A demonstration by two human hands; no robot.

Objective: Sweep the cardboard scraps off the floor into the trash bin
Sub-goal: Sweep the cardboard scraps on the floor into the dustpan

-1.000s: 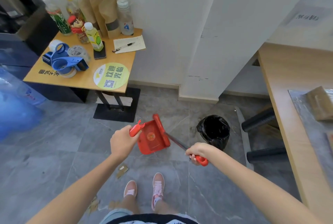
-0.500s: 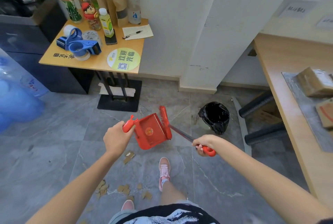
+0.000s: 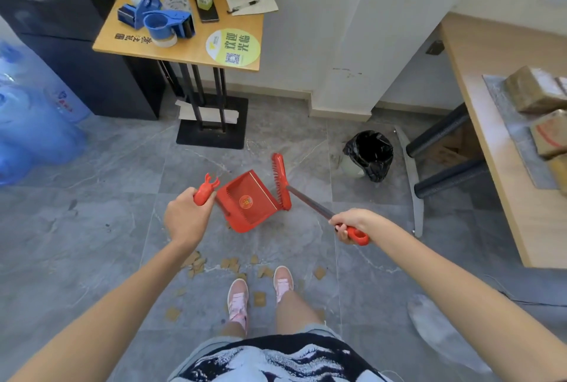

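1. Near the middle of the frame, the left hand grips the dustpan by its red handle. The right hand is curled round the end of the broom, whose head sits against the pan's far edge.
2. Likely trouble: the cardboard scraps lie around the pink shoes at lower centre, so a step could tread on or scatter them. A hasty stroke could also flick such light pieces past the pan.
3. They look small, flat, brown and roughly square. They are loosely strewn on the grey floor, well apart from the black-lined trash bin right of centre.
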